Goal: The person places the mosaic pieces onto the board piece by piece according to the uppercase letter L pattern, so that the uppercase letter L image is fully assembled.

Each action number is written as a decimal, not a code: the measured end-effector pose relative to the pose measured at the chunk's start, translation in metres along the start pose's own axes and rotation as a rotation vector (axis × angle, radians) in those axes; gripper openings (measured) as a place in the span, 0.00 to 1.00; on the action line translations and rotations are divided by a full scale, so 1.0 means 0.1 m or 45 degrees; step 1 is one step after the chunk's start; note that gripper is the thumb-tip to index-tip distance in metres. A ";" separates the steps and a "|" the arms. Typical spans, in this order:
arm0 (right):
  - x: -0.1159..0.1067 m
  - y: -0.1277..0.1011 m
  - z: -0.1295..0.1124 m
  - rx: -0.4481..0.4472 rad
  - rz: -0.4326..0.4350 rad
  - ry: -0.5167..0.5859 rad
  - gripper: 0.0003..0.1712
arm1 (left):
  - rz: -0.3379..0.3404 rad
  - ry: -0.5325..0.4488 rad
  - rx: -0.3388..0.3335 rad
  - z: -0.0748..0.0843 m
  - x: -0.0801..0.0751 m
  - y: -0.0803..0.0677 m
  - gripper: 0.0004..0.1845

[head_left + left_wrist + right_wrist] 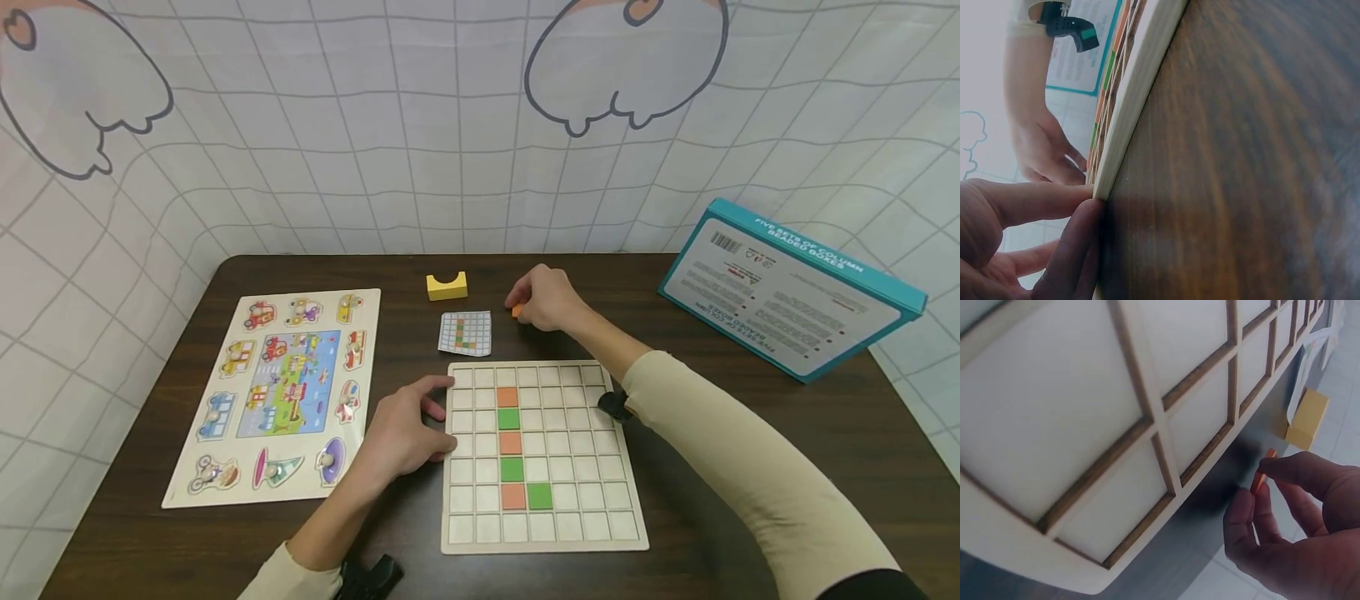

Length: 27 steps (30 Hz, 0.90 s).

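A wooden grid board (577,542) lies on the table with orange and green square tiles in some cells, most of them in one column. Along its left edge, the spread thumb and fingers of my left hand (405,429) touch the rim. Beyond the board's far edge, my right hand (547,298) pinches a small orange tile (1259,481) between thumb and fingertips, just above the table. A paper pattern card (465,333) with a matching coloured grid lies left of that hand. Behind the card sits a yellow block (447,288) with a curved notch.
To the left, a wooden picture puzzle board (202,490) with vehicle pieces lies flat. A teal and white box (795,292) stands at the right rear. White tiled-pattern cloth (450,167) hangs behind the dark wooden table (750,350).
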State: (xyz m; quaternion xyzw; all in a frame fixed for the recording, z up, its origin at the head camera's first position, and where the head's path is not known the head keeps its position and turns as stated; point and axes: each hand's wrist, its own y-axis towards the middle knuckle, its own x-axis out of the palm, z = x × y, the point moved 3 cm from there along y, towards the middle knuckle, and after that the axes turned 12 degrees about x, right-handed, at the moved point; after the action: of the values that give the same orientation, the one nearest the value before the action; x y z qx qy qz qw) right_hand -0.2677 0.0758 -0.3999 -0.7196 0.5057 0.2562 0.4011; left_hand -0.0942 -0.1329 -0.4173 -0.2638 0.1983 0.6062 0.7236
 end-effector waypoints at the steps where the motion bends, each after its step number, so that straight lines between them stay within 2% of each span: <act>1: -0.01 0.00 0.00 -0.002 0.001 -0.002 0.12 | 0.000 -0.004 0.001 0.00 0.00 0.00 0.42; 27: -0.15 -0.20 0.05 0.012 0.002 0.010 0.14 | -0.006 -0.010 0.002 0.01 0.00 0.00 0.42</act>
State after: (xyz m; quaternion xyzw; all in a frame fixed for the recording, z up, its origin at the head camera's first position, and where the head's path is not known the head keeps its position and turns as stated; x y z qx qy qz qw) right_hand -0.2537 0.0909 -0.3846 -0.7182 0.5090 0.2512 0.4025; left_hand -0.0937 -0.1320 -0.4167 -0.2614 0.1953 0.6054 0.7259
